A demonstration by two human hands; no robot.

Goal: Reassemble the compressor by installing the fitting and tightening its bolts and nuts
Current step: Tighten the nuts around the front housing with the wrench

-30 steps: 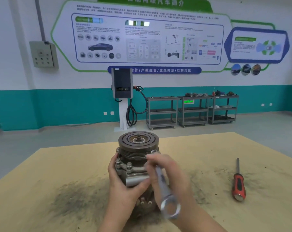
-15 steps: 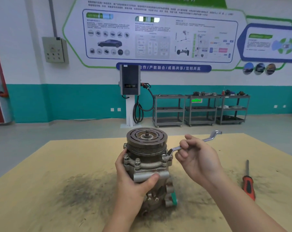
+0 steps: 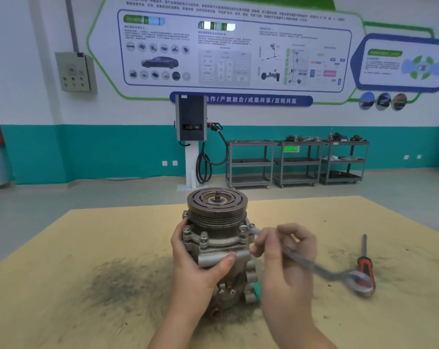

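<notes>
The grey compressor (image 3: 217, 238) stands upright on the tan table (image 3: 87, 248), its grooved pulley on top. Bolts and nuts ring its flange. My left hand (image 3: 200, 268) grips the body from the left, thumb across the front. My right hand (image 3: 286, 250) holds a silver ring wrench (image 3: 321, 269) just right of the compressor. One wrench end sits at the right flange bolt (image 3: 246, 229); the blurred ring end points toward the lower right. The fitting's ports (image 3: 251, 283) show low on the right side.
A red-and-black screwdriver (image 3: 364, 260) lies on the table to the right, partly behind the wrench's ring end. Dark grime stains the table left of the compressor. Grey carts and a charging post stand by the far wall.
The wrench handle has swung from pointing up and to the right round toward me, down to the lower right. My left hand has kept its grip on the compressor.
</notes>
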